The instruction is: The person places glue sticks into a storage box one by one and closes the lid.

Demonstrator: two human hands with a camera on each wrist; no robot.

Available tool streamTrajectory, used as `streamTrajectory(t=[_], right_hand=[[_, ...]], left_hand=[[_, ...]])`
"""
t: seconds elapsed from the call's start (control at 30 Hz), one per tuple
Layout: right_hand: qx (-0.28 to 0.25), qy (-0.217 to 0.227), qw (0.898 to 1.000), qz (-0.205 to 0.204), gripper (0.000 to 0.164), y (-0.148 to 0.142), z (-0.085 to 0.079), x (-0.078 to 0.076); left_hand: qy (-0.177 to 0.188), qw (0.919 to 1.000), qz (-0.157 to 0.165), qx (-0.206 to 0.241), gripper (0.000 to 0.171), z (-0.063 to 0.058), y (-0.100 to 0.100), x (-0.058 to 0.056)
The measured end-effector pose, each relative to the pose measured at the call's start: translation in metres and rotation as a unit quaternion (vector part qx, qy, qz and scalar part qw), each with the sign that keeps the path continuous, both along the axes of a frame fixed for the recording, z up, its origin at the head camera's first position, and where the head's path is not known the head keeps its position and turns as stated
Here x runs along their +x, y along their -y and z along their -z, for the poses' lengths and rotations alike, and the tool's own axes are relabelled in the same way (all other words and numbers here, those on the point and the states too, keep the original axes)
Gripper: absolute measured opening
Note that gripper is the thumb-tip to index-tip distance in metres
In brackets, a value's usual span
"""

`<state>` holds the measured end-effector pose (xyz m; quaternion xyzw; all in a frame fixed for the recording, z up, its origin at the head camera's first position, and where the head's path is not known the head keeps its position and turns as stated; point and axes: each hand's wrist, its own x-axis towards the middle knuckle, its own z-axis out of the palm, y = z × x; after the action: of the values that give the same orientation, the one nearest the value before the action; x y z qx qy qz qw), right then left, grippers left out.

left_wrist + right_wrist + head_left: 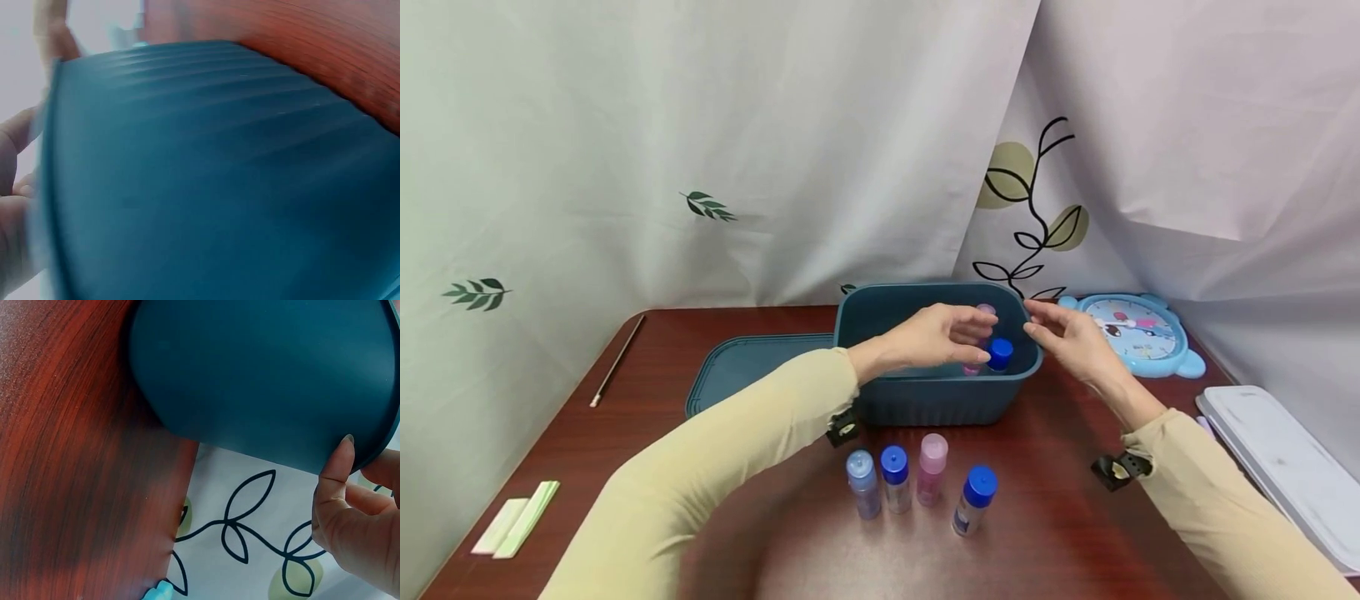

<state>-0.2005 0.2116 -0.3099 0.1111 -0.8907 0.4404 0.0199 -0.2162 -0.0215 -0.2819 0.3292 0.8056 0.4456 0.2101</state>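
A dark teal bin (936,404) stands at the back of the table. My left hand (936,333) reaches over its front rim, fingers extended and thumb apart; no held thing shows between them. Pink shows behind those fingers, partly hidden, beside a blue-capped bottle (1000,353) inside the bin. In the left wrist view, the bin's ribbed wall (206,156) hides most of the hand (15,194). At the right end, my right hand (1071,337) pinches the bin's rim; the right wrist view shows the fingers (334,478) against the wall.
In front of the bin stand a light-blue bottle (863,483), a blue-capped bottle (896,477), a pink bottle (932,468) and another blue-capped bottle (975,497). A teal lid (745,367) lies left, a blue clock (1138,333) and white case (1285,458) right.
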Motion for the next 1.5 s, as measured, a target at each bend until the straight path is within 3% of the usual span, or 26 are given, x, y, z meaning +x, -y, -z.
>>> streamTrajectory(t=[0.13, 0.23, 0.4, 0.57, 0.8, 1.0, 1.13, 1.27, 1.4, 1.5], right_hand=[[0.005, -0.003, 1.0, 0.001, 0.047, 0.0, -0.002, 0.0], [0.01, -0.005, 1.0, 0.001, 0.047, -0.001, -0.004, 0.001], [0.015, -0.005, 1.0, -0.002, 0.048, -0.002, -0.005, 0.002], [0.012, -0.005, 1.0, -0.006, 0.047, -0.003, -0.004, 0.001], [0.022, -0.01, 1.0, -0.005, 0.046, -0.004, -0.002, 0.002], [0.019, -0.007, 1.0, -0.007, 0.047, -0.002, -0.001, 0.002], [0.012, 0.003, 1.0, -0.009, 0.048, 0.0, -0.002, 0.002], [0.011, 0.003, 1.0, -0.01, 0.048, -0.001, -0.003, 0.002], [0.012, -0.008, 1.0, -0.01, 0.047, -0.001, -0.002, 0.001], [0.011, -0.009, 1.0, -0.012, 0.047, -0.001, -0.001, 0.0]], left_hand=[[-0.006, 0.9987, 0.021, 0.047, 0.044, -0.013, 0.034, 0.02], [0.012, 0.9962, 0.016, 0.084, 0.041, -0.014, 0.063, 0.041], [0.066, 0.9888, -0.013, 0.133, 0.044, 0.004, 0.1, 0.073], [0.079, 0.9874, -0.031, 0.133, 0.047, 0.031, 0.121, 0.095], [0.106, 0.9836, -0.052, 0.136, 0.044, 0.058, 0.129, 0.11], [0.092, 0.9841, -0.056, 0.141, 0.032, 0.065, 0.128, 0.112], [0.072, 0.9856, -0.067, 0.138, 0.029, 0.051, 0.134, 0.107], [0.028, 0.9851, -0.097, 0.139, 0.03, 0.014, 0.14, 0.096], [-0.002, 0.977, -0.133, 0.166, 0.038, -0.027, 0.136, 0.076], [-0.015, 0.9689, -0.157, 0.191, 0.041, -0.043, 0.123, 0.057]])
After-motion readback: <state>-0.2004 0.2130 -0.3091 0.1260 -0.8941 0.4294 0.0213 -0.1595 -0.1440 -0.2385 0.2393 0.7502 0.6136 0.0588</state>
